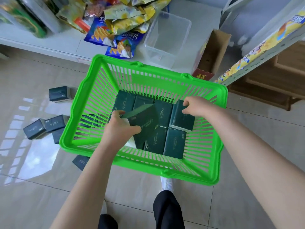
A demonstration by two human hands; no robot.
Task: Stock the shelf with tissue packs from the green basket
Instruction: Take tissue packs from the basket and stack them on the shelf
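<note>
Several loose tissue packs (pixel 58 95) lie on the tiled floor (pixel 33 204) left of the green basket (pixel 158 75), two of them just beside its left wall. Above them a low shelf (pixel 49 43) carries a heap of snack bags (pixel 115 30). The basket stands on the floor in front of that shelf, and dark green tissue packs (pixel 175 142) lie flat in rows across its bottom. The left hand (pixel 118 129) reaches inside and grips one tilted pack (pixel 145 119), which is lifted at an angle above the flat ones, thumb across its upper face and fingers curled round its far edge. The right hand (pixel 198 107) is further back in the basket, thumb and curled fingers pinching the top edge of the back-right pack (pixel 181 119). Beyond the basket stand a clear plastic tub (pixel 166 37) and an open cardboard box (pixel 212 52); at far right runs a shelf edge with a yellow printed strip (pixel 267 42)
</note>
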